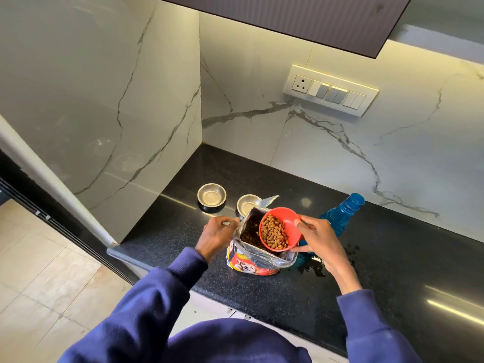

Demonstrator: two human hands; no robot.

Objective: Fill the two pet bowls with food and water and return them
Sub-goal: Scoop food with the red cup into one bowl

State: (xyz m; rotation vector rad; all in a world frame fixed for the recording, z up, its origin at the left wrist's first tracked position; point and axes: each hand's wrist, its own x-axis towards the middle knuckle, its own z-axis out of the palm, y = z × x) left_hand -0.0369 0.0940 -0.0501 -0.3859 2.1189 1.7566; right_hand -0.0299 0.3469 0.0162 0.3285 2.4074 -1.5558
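Observation:
Two steel pet bowls stand empty on the black counter: one at the left, the other just behind the food bag. The opened pet food bag stands upright with brown kibble inside. My right hand holds a red plastic bowl full of kibble, tilted over the bag's mouth. My left hand pinches the bag's left top edge. A blue water bottle stands behind my right hand, partly hidden.
The black granite counter ends at a marble side wall on the left and a marble backsplash with a switch panel. Water is spilled on the counter near the bottle's base. A dark cabinet hangs overhead.

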